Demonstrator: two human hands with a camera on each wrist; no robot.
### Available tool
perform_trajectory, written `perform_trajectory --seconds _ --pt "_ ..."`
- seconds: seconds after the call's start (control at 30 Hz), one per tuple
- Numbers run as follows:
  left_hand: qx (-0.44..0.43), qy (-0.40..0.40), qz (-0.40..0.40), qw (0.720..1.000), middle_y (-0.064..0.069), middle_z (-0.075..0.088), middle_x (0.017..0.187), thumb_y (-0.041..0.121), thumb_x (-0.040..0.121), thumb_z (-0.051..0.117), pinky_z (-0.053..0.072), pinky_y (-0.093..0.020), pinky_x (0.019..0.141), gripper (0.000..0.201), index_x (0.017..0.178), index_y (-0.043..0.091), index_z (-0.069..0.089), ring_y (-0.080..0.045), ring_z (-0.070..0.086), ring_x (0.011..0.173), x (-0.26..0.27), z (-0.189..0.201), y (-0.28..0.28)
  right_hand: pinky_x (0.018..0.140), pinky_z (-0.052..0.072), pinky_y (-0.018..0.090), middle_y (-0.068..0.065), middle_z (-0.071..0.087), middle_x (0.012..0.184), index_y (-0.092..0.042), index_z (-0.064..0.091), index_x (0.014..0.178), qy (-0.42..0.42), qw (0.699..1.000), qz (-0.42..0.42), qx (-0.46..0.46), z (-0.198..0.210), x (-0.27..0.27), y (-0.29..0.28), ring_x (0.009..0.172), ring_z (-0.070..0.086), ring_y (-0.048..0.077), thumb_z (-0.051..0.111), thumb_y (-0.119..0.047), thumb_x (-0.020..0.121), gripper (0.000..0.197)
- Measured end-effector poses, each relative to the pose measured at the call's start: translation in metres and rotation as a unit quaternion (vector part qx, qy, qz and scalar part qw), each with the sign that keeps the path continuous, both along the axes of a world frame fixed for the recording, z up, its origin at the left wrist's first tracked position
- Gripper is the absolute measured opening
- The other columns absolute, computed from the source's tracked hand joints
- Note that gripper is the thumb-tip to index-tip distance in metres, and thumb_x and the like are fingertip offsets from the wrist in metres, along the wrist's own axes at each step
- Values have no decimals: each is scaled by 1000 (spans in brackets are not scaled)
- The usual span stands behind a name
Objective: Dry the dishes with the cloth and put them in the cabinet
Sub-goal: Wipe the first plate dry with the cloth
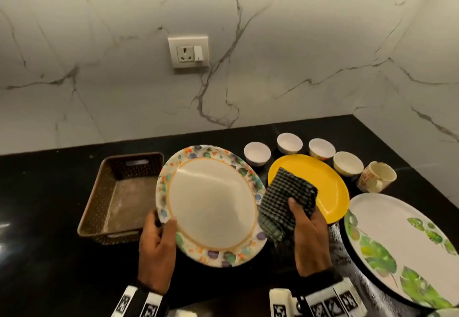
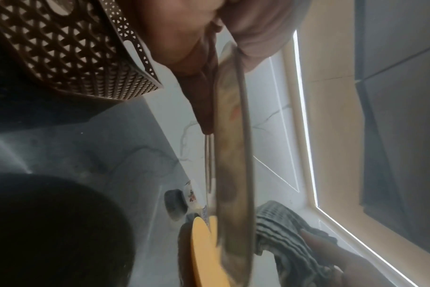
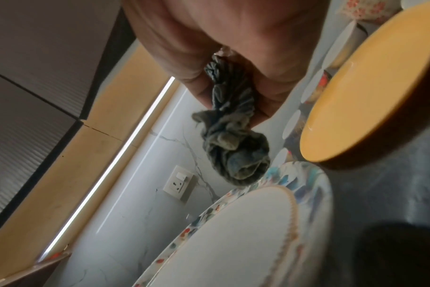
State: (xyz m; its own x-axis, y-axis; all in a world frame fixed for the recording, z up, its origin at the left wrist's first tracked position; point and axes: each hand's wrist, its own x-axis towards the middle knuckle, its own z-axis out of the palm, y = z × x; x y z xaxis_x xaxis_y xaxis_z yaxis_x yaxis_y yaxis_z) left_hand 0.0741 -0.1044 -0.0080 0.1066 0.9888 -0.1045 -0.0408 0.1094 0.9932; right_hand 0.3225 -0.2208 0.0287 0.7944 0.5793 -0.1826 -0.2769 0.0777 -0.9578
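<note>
My left hand (image 1: 159, 232) grips the lower-left rim of a white plate with a colourful speckled border (image 1: 211, 204), thumb on its face, holding it tilted above the black counter (image 1: 49, 267). The left wrist view shows this plate (image 2: 233, 155) edge-on. My right hand (image 1: 305, 229) holds a bunched dark checked cloth (image 1: 285, 202) at the plate's right rim. In the right wrist view the cloth (image 3: 233, 151) hangs from the fingers, just over the plate's border (image 3: 295, 174).
An empty brown perforated basket (image 1: 119, 192) sits left of the plate. Behind and right lie a yellow plate (image 1: 323, 185), several small white bowls (image 1: 257, 154), a patterned mug (image 1: 377, 177) and a large leaf-print plate (image 1: 397, 247). A wall socket (image 1: 188, 52) sits on the marble backsplash.
</note>
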Motion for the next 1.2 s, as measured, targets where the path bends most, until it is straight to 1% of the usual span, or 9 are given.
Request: perform_trajectory --seconds 0.17,0.27,0.37,0.6,0.7,0.83,0.93,1.07,1.2 --pt "-43 -60 31 997 9 76 109 56 99 52 54 -50 98 22 107 47 70 -22 70 108 36 11 9 106 51 45 -24 65 128 -40 61 130 -293 955 -32 -8 24 12 -16 123 59 3 60 -15 100 39" --pt "-50 -72 17 996 3 77 98 63 97 50 58 -40 88 45 108 26 71 -18 72 98 74 27 0 108 47 52 -16 52 147 -41 49 145 -459 883 71 -71 16 12 -22 137 49 14 57 -4 94 64" --pt "-83 -106 -24 991 7 77 77 49 105 40 55 -18 61 43 98 19 71 -9 75 80 107 56 -14 119 34 47 -8 30 164 -42 38 153 -607 756 189 -156 13 -8 -28 148 33 18 58 -31 85 71" --pt "-170 -172 -67 968 -11 78 90 60 100 47 60 -32 66 54 104 11 70 -26 76 83 146 55 -32 121 25 50 -2 17 169 -41 24 158 -710 635 133 -272 10 -13 -44 156 14 26 39 -51 101 60" --pt "-120 -75 -59 988 -19 71 108 63 98 39 55 -39 86 65 113 7 67 -36 68 102 152 60 -35 124 17 51 -1 0 171 -38 9 161 -667 662 70 -336 10 24 -68 158 0 24 29 -47 104 62" --pt "-118 -43 -50 991 7 59 74 55 103 36 41 -13 53 45 80 24 59 -4 55 66 161 70 -39 125 15 55 2 -12 170 -29 0 162 -592 697 2 -406 6 55 -95 157 -11 24 25 -40 103 66" --pt "-101 -57 -89 989 2 65 78 53 104 35 46 -8 51 47 85 21 63 -6 61 69 170 78 -43 124 11 53 5 -11 170 -30 2 162 -606 703 53 -368 0 31 -87 157 -10 28 34 -40 100 71" --pt "-113 -102 -107 983 -10 73 110 80 87 48 54 -41 95 77 117 11 65 -29 70 102 178 76 -35 122 20 50 7 8 170 -31 19 161 -674 669 167 -265 -20 -16 -73 157 6 30 48 -36 97 71" --pt "-92 -78 -91 989 -13 73 112 83 86 41 55 -45 94 82 121 14 66 -30 70 103 170 80 -26 122 29 46 -2 26 166 -36 39 154 -666 694 123 -244 -18 6 -96 155 21 19 57 -30 86 71"
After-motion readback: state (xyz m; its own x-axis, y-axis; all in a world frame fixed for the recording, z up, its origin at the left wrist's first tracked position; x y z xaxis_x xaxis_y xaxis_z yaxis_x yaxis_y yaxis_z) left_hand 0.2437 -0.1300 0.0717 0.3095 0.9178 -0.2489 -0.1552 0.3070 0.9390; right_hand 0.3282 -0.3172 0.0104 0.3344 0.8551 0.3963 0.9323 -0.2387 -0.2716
